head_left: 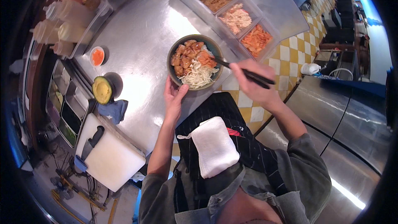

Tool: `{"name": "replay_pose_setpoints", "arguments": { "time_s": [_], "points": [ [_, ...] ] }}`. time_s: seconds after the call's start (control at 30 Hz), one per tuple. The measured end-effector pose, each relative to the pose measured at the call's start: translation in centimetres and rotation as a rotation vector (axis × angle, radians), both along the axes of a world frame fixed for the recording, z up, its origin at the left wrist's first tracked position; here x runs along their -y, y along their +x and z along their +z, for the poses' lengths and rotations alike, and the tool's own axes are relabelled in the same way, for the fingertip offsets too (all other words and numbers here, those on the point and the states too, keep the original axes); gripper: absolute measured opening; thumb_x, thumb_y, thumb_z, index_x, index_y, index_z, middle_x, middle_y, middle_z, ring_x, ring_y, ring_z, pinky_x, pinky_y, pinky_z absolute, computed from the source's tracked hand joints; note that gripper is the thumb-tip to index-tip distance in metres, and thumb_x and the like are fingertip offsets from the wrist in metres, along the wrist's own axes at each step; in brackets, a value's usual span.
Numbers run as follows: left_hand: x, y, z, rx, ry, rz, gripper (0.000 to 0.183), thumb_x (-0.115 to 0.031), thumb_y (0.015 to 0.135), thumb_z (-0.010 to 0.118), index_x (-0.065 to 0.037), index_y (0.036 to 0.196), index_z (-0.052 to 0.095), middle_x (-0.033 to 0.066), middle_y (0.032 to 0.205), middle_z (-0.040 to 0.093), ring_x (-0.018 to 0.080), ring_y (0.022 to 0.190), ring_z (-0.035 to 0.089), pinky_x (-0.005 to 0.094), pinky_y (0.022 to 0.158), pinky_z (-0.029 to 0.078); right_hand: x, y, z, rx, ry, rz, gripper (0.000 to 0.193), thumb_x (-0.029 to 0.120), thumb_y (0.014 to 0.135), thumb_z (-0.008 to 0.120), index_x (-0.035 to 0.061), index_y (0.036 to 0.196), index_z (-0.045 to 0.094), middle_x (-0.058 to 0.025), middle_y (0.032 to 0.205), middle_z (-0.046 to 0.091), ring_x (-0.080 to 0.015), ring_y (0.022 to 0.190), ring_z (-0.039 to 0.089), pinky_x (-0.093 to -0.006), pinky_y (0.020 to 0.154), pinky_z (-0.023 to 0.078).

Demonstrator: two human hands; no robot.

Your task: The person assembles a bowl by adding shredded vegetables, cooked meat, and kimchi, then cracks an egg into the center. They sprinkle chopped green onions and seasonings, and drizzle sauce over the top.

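Observation:
A dark-rimmed bowl point(199, 88) sits near the front edge of the steel counter. Glazed brown chunks point(186, 56) fill its left and far part, with pale shreds point(195, 76) at the near side and an orange shredded topping point(205, 59) to the right. A bit of white rice shows beside the orange. My left hand point(174, 95) grips the bowl's near left side, thumb against the rim. In my right hand point(255, 79) is a pair of black chopsticks point(255, 76); their tips reach the orange topping.
Clear tubs of toppings point(256, 41) stand beyond the bowl, to the right. On the left are a bin of squeeze bottles point(74, 16), a small orange-filled cup point(97, 57), an avocado half point(102, 90), a blue cloth point(114, 110), and a knife point(92, 143) on a white cutting board point(114, 153).

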State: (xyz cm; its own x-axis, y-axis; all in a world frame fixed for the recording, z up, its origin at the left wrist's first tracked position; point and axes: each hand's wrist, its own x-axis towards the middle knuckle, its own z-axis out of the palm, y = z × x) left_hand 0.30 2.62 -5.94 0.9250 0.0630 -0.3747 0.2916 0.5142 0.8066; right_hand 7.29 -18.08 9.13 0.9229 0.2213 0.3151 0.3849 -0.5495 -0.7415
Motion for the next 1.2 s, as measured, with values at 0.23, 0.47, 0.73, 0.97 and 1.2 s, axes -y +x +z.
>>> {"name": "replay_pose_setpoints", "arguments": {
  "time_s": [0.23,0.47,0.73,0.97,1.2],
  "points": [
    [-0.1,0.0,0.6,-0.033,0.009,0.005,0.074,-0.008,0.081,0.068,0.0,0.142,0.026,0.0131,0.138,0.039,0.0206,0.127,0.038,0.0335,0.107,0.028,7.1,-0.5,2.6,0.126,0.08,-0.403,0.008,0.006,0.088,0.06,0.0027,0.081,0.061,-0.005,0.069,0.064,-0.0089,0.059,0.058,-0.0223,0.058,0.047],
    [-0.3,0.0,0.3,-0.047,0.0,-0.019,0.069,-0.005,0.082,0.066,0.001,0.14,0.029,0.0128,0.136,0.041,0.0205,0.125,0.04,0.0332,0.107,0.029,11.9,2.9,-1.4,-0.226,0.3,-0.642,0.018,0.019,0.087,0.065,0.0021,0.084,0.06,-0.0036,0.064,0.062,-0.0084,0.052,0.06,-0.0205,0.044,0.045],
    [-0.4,0.1,0.6,-0.035,0.015,-0.032,0.066,-0.004,0.083,0.064,0.001,0.139,0.03,0.0128,0.137,0.04,0.0207,0.126,0.039,0.0334,0.107,0.028,11.4,5.1,-4.3,-0.368,0.551,-0.601,0.022,0.018,0.087,0.065,-0.002,0.085,0.058,-0.0075,0.063,0.061,-0.0118,0.05,0.061,-0.0216,0.043,0.049],
    [-0.2,0.1,0.6,-0.049,-0.004,-0.017,0.069,-0.005,0.082,0.066,0.001,0.14,0.029,0.0132,0.138,0.039,0.0211,0.127,0.038,0.0334,0.107,0.028,13.4,5.1,-7.0,-0.43,0.7,-0.636,0.019,0.017,0.087,0.064,-0.0002,0.085,0.059,-0.0088,0.068,0.064,-0.0128,0.053,0.061,-0.0214,0.048,0.05],
    [-0.1,0.0,0.6,-0.036,0.002,-0.009,0.07,-0.005,0.082,0.066,0.001,0.141,0.028,0.0137,0.139,0.038,0.0216,0.127,0.038,0.0337,0.108,0.028,16.0,4.8,-7.1,-0.553,0.857,-0.686,0.016,0.015,0.086,0.064,0.0003,0.086,0.059,-0.0117,0.068,0.064,-0.0131,0.051,0.061,-0.0204,0.046,0.05]
  ]
}}
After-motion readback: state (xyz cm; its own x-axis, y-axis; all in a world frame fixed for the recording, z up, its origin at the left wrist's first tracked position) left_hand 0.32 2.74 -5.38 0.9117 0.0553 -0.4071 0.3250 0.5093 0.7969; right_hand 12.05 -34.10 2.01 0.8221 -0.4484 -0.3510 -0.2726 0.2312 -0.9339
